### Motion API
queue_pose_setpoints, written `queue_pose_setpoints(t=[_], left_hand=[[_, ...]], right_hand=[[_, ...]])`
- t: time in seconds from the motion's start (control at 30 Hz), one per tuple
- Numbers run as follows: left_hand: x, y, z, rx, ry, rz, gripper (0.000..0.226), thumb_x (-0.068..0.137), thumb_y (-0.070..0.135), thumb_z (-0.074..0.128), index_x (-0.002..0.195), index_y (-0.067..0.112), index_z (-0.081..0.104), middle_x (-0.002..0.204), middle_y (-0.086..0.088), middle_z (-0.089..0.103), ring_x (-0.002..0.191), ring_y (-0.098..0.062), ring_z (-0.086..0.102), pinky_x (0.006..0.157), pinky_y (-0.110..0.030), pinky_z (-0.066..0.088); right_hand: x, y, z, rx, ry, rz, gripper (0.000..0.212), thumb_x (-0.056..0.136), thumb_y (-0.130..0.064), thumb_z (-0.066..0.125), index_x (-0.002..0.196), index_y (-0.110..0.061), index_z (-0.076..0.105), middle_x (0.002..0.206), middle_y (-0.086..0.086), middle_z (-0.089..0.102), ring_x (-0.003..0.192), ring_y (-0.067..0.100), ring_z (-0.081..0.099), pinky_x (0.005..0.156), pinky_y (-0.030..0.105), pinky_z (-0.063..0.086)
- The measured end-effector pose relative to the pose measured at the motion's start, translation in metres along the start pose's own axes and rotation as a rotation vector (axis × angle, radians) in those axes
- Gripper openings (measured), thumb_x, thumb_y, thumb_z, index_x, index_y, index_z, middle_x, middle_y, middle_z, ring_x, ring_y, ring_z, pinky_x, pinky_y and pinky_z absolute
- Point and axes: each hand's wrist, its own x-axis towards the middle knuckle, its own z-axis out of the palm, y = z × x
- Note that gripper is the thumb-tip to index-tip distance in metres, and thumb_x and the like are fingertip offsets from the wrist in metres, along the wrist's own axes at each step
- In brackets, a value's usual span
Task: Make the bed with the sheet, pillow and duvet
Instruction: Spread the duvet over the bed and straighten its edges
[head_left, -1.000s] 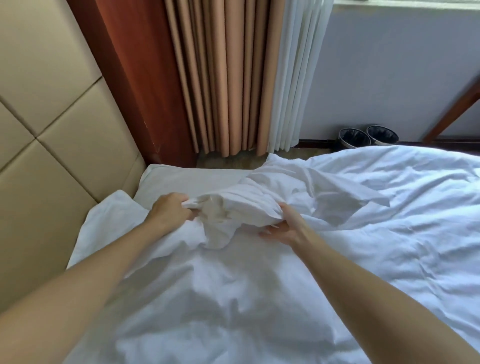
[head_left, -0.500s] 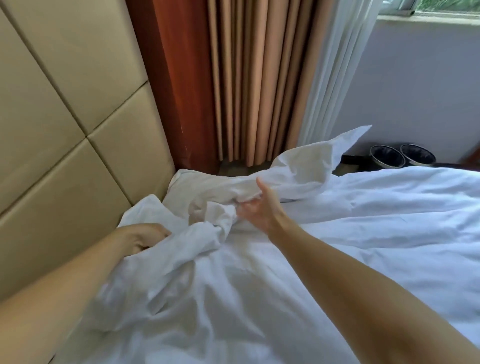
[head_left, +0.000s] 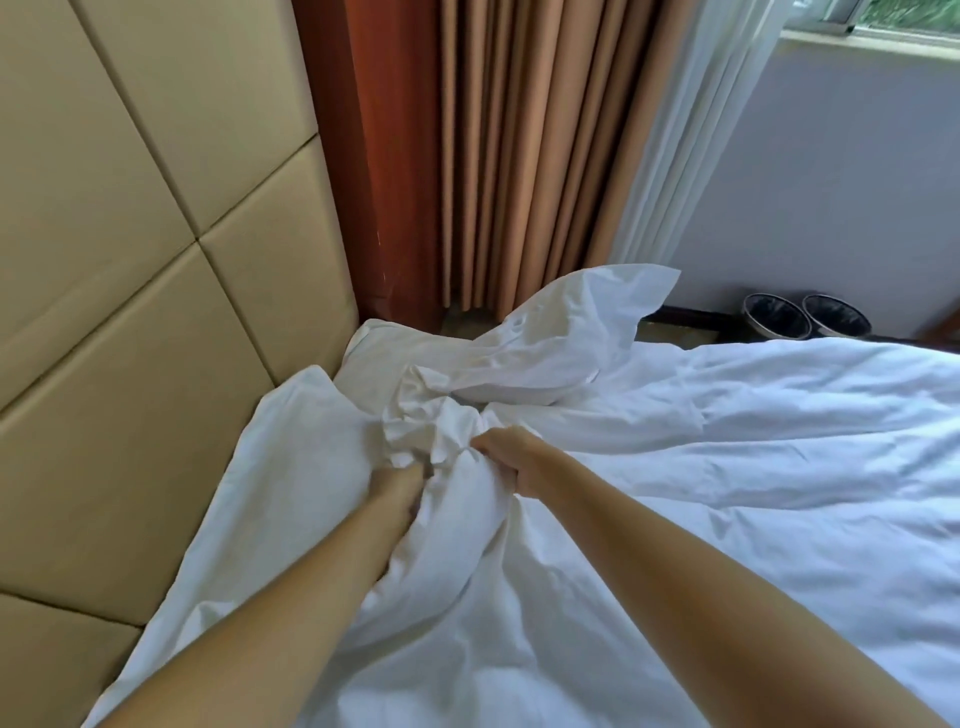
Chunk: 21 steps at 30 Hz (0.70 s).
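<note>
Near frame centre, clutches bunched duvet (head_left: 434, 415) in left hand (head_left: 397, 486) and right hand (head_left: 504, 457), likely to tug slack toward headboard (head_left: 156, 260).

Bed (head_left: 382, 340) under crumpled duvet (head_left: 727, 467) (apparently)

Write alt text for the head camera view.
The left hand and right hand grip bunched white bedding beside a padded beige headboard. Tan curtains hang behind; two dark bins stand on the floor beyond the bed.

White duvet (head_left: 727, 467); beige quilted headboard (head_left: 130, 260) (diamond panels); tan curtain (head_left: 519, 156).
</note>
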Motion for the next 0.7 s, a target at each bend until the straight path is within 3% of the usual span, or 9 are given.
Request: queue_pose_setpoints(t=[0.03, 0.13, 0.23, 0.37, 0.43, 0.47, 0.53, 0.63, 0.7], left_hand=[[0.007, 0.000, 0.013, -0.031, -0.044, -0.032, 0.018, 0.097, 0.005, 0.045, 0.081, -0.001, 0.050, 0.084, -0.015, 0.055, 0.059, -0.021, 0.056, 0.047, -0.014, 0.045], [0.018, 0.035, -0.018, 0.090, -0.012, 0.247, 0.020, 0.089, -0.001, 0.053, 0.109, -0.001, 0.056, 0.096, -0.018, 0.057, 0.089, -0.024, 0.054, 0.073, -0.031, 0.044], [0.011, 0.091, -0.045, -0.013, 0.007, 0.492, 0.019, 0.084, -0.007, 0.056, 0.078, 0.011, 0.054, 0.078, -0.008, 0.054, 0.087, -0.019, 0.048, 0.058, -0.025, 0.038], [0.007, 0.159, -0.065, -0.093, 0.094, 0.583, 0.016, 0.086, 0.001, 0.054, 0.077, 0.014, 0.051, 0.078, -0.002, 0.040, 0.076, -0.017, 0.042, 0.052, -0.023, 0.032], [0.013, 0.172, -0.065, -0.268, -0.017, 0.583, 0.013, 0.091, 0.003, 0.048, 0.089, 0.015, 0.053, 0.097, -0.007, 0.056, 0.090, -0.019, 0.048, 0.068, -0.023, 0.045], [0.015, 0.170, -0.066, -0.344, -0.104, 0.574, 0.018, 0.094, 0.004, 0.046, 0.108, 0.012, 0.053, 0.125, -0.011, 0.054, 0.107, -0.018, 0.050, 0.086, -0.025, 0.046], [0.021, 0.150, -0.066, -0.311, -0.183, 0.499, 0.049, 0.098, 0.008, 0.043, 0.144, 0.010, 0.027, 0.148, -0.009, 0.035, 0.135, -0.020, 0.036, 0.111, -0.035, 0.030], [0.044, 0.090, -0.073, -0.027, -0.073, 0.307, 0.041, 0.098, 0.008, 0.042, 0.139, 0.011, 0.034, 0.114, -0.010, 0.053, 0.095, -0.021, 0.055, 0.084, -0.034, 0.046], [0.051, 0.045, -0.074, 0.153, -0.162, 0.130, 0.014, 0.098, 0.008, 0.043, 0.109, 0.006, 0.053, 0.082, -0.008, 0.053, 0.069, -0.019, 0.049, 0.062, -0.029, 0.042]], right_hand=[[-0.001, 0.003, -0.002, 0.043, 0.037, -0.020, 0.041, 0.088, -0.010, 0.050, 0.127, -0.001, 0.047, 0.109, 0.010, 0.056, 0.095, 0.024, 0.055, 0.072, 0.028, 0.047], [-0.010, 0.006, -0.003, 0.303, 0.079, -0.077, 0.037, 0.087, 0.004, 0.044, 0.123, 0.005, 0.052, 0.101, 0.013, 0.061, 0.095, 0.027, 0.059, 0.078, 0.033, 0.050], [-0.023, -0.012, 0.001, 0.562, 0.045, -0.162, 0.036, 0.084, 0.012, 0.042, 0.117, 0.008, 0.057, 0.091, 0.015, 0.063, 0.081, 0.029, 0.060, 0.077, 0.038, 0.052], [-0.034, -0.062, 0.003, 0.719, 0.019, -0.295, 0.029, 0.083, 0.018, 0.038, 0.094, 0.002, 0.061, 0.073, 0.011, 0.062, 0.062, 0.021, 0.058, 0.053, 0.027, 0.054], [-0.030, -0.073, 0.006, 0.756, 0.029, -0.294, 0.027, 0.084, 0.017, 0.036, 0.078, 0.000, 0.056, 0.053, 0.008, 0.061, 0.044, 0.017, 0.057, 0.042, 0.019, 0.048], [-0.027, -0.073, 0.009, 0.778, 0.019, -0.277, 0.027, 0.086, 0.015, 0.035, 0.076, 0.000, 0.054, 0.050, 0.008, 0.060, 0.043, 0.017, 0.058, 0.045, 0.021, 0.050], [-0.013, -0.066, 0.022, 0.803, -0.046, -0.264, 0.027, 0.091, 0.012, 0.031, 0.079, -0.001, 0.052, 0.068, 0.012, 0.059, 0.069, 0.024, 0.064, 0.066, 0.027, 0.055], [-0.003, -0.056, 0.046, 0.895, -0.237, -0.251, 0.025, 0.096, 0.006, 0.028, 0.092, -0.006, 0.051, 0.086, 0.009, 0.053, 0.068, 0.019, 0.059, 0.055, 0.028, 0.051], [0.005, -0.051, 0.054, 0.855, -0.260, -0.242, 0.021, 0.099, -0.004, 0.034, 0.109, -0.013, 0.050, 0.097, 0.004, 0.055, 0.079, 0.016, 0.060, 0.071, 0.033, 0.045]])
